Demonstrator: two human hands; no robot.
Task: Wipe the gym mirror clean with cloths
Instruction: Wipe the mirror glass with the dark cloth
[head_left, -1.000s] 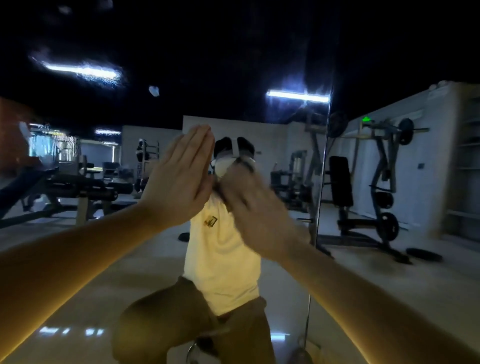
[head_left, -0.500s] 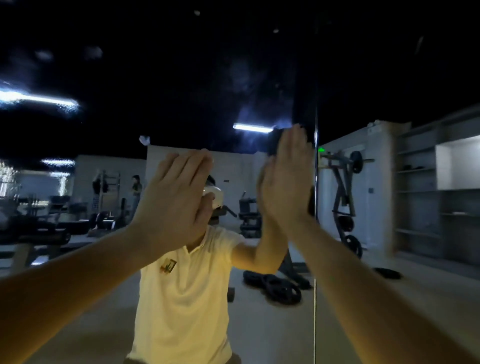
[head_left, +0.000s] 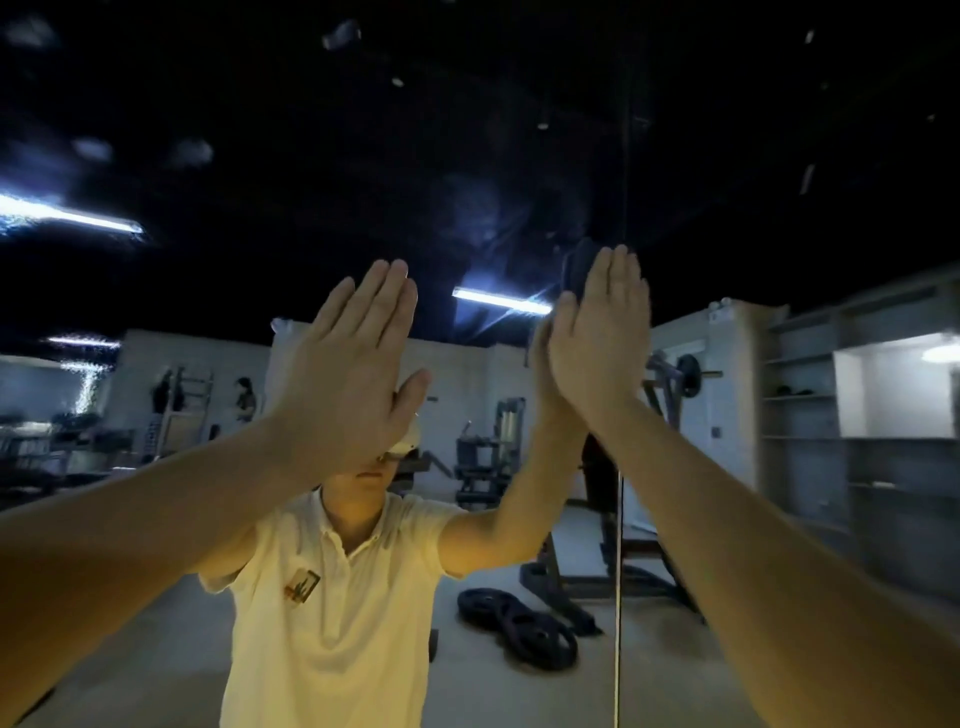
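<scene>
At centre frame, left hand (head_left: 348, 374) is flat, fingers straight, holding nothing visible; right hand (head_left: 602, 343), equally flat, presses the mirror (head_left: 519, 156), perhaps over a dark cloth (head_left: 579, 265). Wiping seems in hand; next, sweep toward smudges (head_left: 93, 148) upper left.

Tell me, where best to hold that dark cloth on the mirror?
From the front, with the right hand flat over its middle: the dark cloth lies spread against the mirror, only its upper left edge peeking out, so pressing likely beats pinching.
</scene>
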